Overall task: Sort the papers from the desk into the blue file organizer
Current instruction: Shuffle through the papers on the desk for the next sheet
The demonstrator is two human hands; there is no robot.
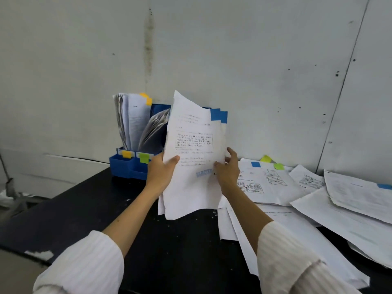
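at the far left the black desk (89, 209) meets a pale wall (254, 60), and the blue file organizer (125, 168) stands at the desk's back edge against that wall. its front carries a yellow tab (126, 154) and a green tab (144, 158). filed papers (132, 119) stand upright in its left slot with a yellow flag at the top, and more curled sheets (153, 130) lean in the next slot.

just right of these, the left hand (162, 170) grasps the held sheaf of papers (193, 162) by its left edge, thumb across the front. the sheaf is raised and near upright, and it hides the right part of the organizer; blue flags (219, 116) stick out at its top right corner. the right hand (228, 169) pinches the sheaf's right edge, fingers behind the paper.

further right, loose papers (297, 194) lie scattered and overlapping on the desk, some bearing blue or green flags. white striped sleeves (84, 264) cover both forearms.
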